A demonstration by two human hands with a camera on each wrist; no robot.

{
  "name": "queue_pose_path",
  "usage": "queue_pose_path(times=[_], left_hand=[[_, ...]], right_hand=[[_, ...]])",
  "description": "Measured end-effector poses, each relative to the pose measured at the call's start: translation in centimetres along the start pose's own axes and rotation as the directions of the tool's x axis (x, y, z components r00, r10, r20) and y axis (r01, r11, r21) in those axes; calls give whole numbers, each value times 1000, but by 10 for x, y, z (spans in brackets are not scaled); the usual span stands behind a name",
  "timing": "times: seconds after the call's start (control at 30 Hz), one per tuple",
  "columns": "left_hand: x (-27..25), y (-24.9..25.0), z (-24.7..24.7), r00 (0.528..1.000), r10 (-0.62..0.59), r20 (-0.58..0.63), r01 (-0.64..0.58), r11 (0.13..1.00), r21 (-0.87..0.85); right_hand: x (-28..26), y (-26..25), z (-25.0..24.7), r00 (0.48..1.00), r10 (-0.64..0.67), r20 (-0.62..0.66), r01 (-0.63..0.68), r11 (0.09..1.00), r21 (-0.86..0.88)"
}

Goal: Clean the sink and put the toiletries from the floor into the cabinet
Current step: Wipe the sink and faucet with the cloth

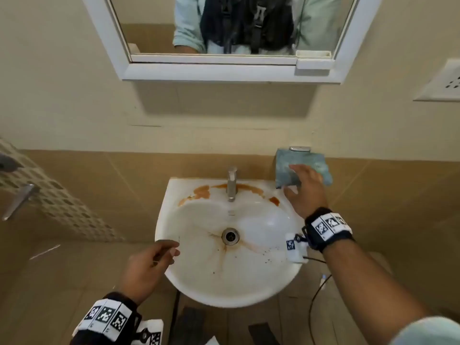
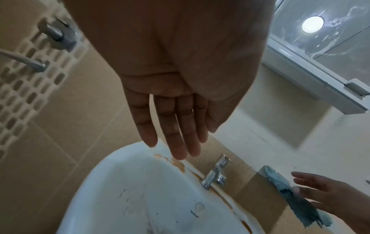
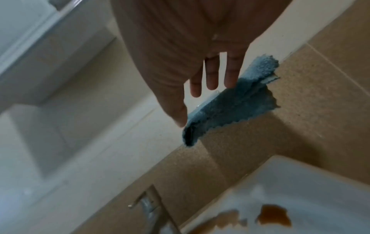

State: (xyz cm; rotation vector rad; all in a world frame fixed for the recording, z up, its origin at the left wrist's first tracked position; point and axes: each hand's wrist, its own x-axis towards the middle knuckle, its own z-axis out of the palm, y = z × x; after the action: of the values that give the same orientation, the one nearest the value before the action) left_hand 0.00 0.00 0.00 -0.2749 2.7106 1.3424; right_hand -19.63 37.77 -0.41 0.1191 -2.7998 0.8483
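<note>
The white sink [image 1: 261, 220] [image 2: 140, 190] carries orange-brown stains [image 1: 201, 191] [image 3: 273, 215] around its steel tap [image 1: 232, 185] [image 2: 215, 175], and brown streaks run to the drain [image 1: 230, 235]. A blue cloth [image 1: 311, 163] [image 3: 230, 107] [image 2: 300, 205] hangs from a wall holder to the right of the sink. My right hand [image 1: 296, 181] [image 3: 192, 101] is at the cloth with straight, spread fingers and does not grip it. My left hand [image 1: 169, 250] [image 2: 180, 134] hovers empty over the sink's left rim, fingers relaxed. No toiletries are visible.
A white-framed mirror cabinet [image 1: 224, 73] hangs above the sink. A wall socket [image 1: 443, 83] is at the right. Metal taps [image 1: 17, 200] stick out of the mosaic strip at the left. A black cable [image 1: 313, 302] dangles below the sink's right side.
</note>
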Motion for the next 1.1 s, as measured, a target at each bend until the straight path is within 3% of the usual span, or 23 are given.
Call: queue_pose_path(times=[0.13,0.23,0.43,0.53,0.63,0.7,0.77,0.83,0.9,0.97,1.03,1.1], left_hand=[[42,-11,-18,995,23,96,-16,997,-70],[70,-22,-31,988,89,126,-81,994,-72],[115,-42,-46,957,125,261,-119,992,-40],[130,-37,-44,941,155,301,-136,987,-83],[140,-19,-35,926,215,309,-181,974,-134],[144,-3,-26,912,253,323,-202,962,-183],[146,15,-16,891,283,355,-209,950,-233],[145,31,-4,861,322,393,-225,935,-274],[142,42,11,830,325,452,-198,931,-306],[137,51,29,805,267,530,-59,925,-376],[130,58,42,772,192,606,132,884,-448],[123,64,51,749,164,643,245,832,-497]], right_hand=[[21,-19,12,982,142,126,-103,956,-277],[23,-24,21,973,201,117,-148,924,-352],[21,-31,6,965,236,114,-215,961,-172],[3,-58,-17,969,246,-17,-246,968,-40],[-27,-94,-36,937,333,-101,-305,926,222],[-47,-116,-41,885,464,-43,-375,764,525],[-62,-133,-36,819,537,203,-472,428,771],[-70,-140,-23,740,536,406,-541,118,833],[-73,-142,-5,691,487,534,-555,-116,824],[-74,-144,9,658,457,599,-550,-251,796],[-75,-143,19,638,402,657,-569,-329,754],[-76,-142,21,580,306,755,-632,-417,654]])
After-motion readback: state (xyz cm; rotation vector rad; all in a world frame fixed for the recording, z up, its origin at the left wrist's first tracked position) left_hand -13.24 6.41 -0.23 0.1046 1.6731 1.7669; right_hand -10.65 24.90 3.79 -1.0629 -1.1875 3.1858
